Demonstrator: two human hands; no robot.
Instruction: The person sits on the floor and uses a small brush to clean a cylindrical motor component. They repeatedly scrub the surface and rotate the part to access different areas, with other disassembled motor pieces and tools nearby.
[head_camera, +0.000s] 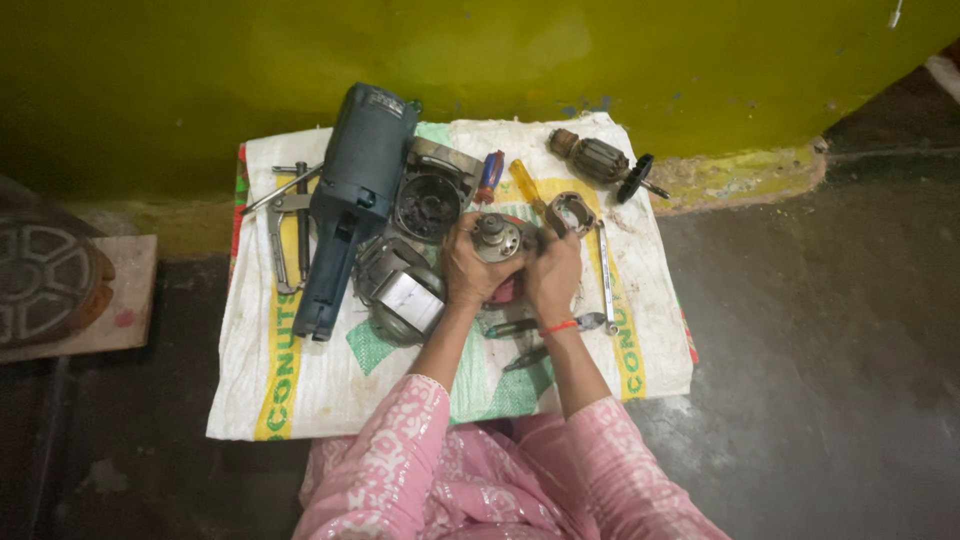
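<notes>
Gripping one round metal gear housing between them, the left hand and right hand close around its rim above the woven sack. Judged heavy, rigid and possibly greasy; hold by the outer rim, clear of the centre spindle. Count: one blue tool body, one armature, two screwdrivers, one spanner

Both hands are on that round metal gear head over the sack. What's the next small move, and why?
Probably steady the gear head with the left hand while the right hand works its edge: both already grip it, lifted off the sack.
</notes>
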